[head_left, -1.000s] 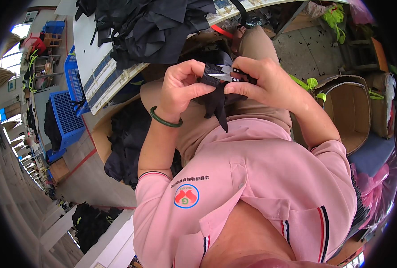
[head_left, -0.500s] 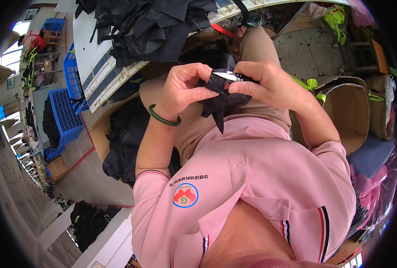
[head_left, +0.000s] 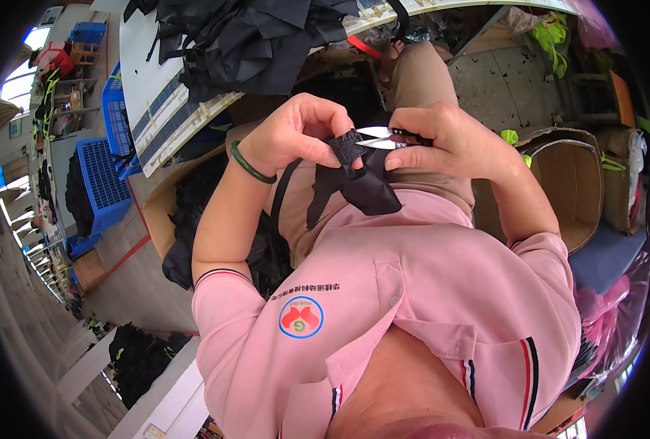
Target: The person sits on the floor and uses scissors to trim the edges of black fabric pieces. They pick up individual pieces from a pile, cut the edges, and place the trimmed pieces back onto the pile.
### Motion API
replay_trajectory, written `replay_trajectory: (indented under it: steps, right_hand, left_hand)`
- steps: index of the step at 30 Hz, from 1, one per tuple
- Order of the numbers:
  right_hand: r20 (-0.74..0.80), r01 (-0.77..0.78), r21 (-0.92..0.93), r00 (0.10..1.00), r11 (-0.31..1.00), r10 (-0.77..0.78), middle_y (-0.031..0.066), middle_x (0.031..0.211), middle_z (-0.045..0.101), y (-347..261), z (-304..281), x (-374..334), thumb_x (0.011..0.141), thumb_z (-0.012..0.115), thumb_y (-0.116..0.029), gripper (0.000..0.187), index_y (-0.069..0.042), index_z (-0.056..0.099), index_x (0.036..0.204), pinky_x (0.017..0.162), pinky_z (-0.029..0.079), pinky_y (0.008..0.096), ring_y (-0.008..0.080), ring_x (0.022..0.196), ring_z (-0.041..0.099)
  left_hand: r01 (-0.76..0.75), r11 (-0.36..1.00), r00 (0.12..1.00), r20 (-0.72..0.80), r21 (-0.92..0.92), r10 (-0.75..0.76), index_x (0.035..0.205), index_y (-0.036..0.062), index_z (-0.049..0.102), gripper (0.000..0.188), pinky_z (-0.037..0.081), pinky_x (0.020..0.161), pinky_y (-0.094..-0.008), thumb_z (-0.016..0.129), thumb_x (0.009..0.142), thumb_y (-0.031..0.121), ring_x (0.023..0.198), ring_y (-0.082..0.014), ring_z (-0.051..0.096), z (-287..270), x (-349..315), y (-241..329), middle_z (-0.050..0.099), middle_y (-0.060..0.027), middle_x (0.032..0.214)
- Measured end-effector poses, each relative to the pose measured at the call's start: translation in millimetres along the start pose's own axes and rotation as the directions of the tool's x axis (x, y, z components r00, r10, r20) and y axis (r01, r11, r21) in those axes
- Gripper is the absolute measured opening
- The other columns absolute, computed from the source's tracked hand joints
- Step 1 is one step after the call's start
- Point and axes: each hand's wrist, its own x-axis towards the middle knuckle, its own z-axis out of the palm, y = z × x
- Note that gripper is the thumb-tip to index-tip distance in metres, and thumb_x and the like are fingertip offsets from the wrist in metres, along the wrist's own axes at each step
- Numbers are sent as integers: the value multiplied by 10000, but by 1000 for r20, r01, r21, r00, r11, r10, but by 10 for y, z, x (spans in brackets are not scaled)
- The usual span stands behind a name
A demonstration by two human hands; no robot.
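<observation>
Between thumb and fingers, my left hand [head_left: 307, 130] pinches a black fabric piece [head_left: 369, 189] with a thick stitched band at its top; its loose ends hang over my lap. My right hand [head_left: 431, 139] is closed around small thread snips [head_left: 378, 137] with black handles. Their two silver blades are spread apart and point left, the tips at the edge of the stitched band. Whether they touch the cloth I cannot tell. A dark green bangle [head_left: 250, 164] circles my left wrist.
Black cut fabric pieces [head_left: 244, 47] are heaped on the white table [head_left: 146, 80] ahead. More dark fabric [head_left: 193, 212] lies in a box at my left. Cardboard boxes [head_left: 565, 190] stand at my right, and blue crates [head_left: 102, 183] stand farther left.
My left hand has shifted left with the fabric, turning the stitched band. The snips have come away from over the cloth, and their blades are now spread.
</observation>
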Motion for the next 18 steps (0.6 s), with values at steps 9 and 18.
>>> replay_trajectory:
  steps: [9, 18]
  right_hand:
    - [3, 23, -48, 1000, 999, -23, 123, 581, 528, 46, 32, -10, 813, 698, -347, 362, -7, 574, 803, 489, 382, 355, 278, 498, 505]
    - [9, 1, -30, 1000, 1000, -1, 117, 574, 526, 67, 63, -8, 814, 693, -359, 365, -12, 577, 807, 494, 381, 365, 282, 503, 515]
  left_hand:
    - [72, 996, 996, 56, -44, -70, 806, -28, 629, 161, 499, 753, -250, 662, 649, -22, 763, -153, 651, -51, 4, -18, 682, -115, 826]
    - [66, 996, 997, 32, -64, -64, 811, -31, 631, 171, 501, 758, -254, 662, 645, -6, 758, -157, 651, -68, -25, -40, 683, -118, 830]
